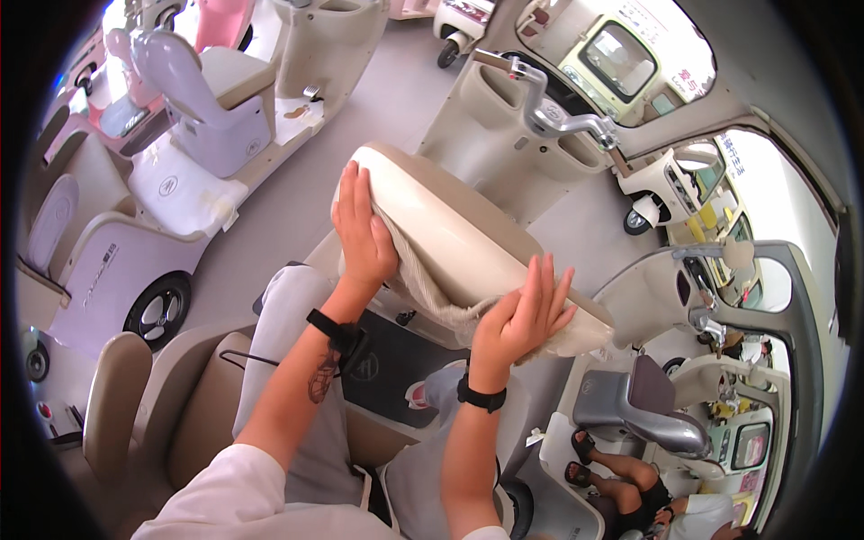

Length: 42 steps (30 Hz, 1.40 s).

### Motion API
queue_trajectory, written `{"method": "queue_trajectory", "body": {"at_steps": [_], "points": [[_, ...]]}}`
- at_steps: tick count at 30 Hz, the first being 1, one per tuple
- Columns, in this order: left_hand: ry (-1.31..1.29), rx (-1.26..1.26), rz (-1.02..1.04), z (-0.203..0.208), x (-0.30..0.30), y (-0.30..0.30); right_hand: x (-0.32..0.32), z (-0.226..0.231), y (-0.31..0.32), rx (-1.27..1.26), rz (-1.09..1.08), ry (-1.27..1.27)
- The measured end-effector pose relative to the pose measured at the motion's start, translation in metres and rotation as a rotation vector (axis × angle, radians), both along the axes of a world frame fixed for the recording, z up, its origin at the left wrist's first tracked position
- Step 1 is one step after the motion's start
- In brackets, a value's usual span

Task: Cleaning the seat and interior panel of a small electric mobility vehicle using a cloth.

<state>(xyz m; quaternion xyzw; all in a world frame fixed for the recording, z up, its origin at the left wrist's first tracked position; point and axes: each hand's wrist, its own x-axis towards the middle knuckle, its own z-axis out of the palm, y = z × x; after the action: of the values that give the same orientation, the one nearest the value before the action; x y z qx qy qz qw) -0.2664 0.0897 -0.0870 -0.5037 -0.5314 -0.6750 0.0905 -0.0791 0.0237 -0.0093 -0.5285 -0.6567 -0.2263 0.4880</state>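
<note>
A cream-coloured, seat-like part (468,229) with a smooth shell and a beige padded top slants across the middle, in front of my knees. My left hand (362,236) lies against its upper left end, fingers stretched out. Toward the lower right end, my right hand (522,317) rests with straight fingers, slightly apart. A beige ribbed cloth (432,286) runs along the near edge of the part between my two palms. Whether the cloth is loose or attached to it, I cannot tell. Both wrists carry black bands.
Handlebars (553,112) rise from the beige front panel (490,135) ahead. A dark floor mat (382,360) lies under my feet. Lilac three-wheelers (144,243) stand at left, with cream ones (670,189) at right. Someone's legs (625,481) show at lower right.
</note>
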Motion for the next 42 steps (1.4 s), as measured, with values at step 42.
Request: {"method": "queue_trajectory", "body": {"at_steps": [42], "points": [[0.060,0.055,-0.253,0.037,-0.033,0.013,-0.023,0.029,-0.004,-0.159,0.030,-0.379]]}}
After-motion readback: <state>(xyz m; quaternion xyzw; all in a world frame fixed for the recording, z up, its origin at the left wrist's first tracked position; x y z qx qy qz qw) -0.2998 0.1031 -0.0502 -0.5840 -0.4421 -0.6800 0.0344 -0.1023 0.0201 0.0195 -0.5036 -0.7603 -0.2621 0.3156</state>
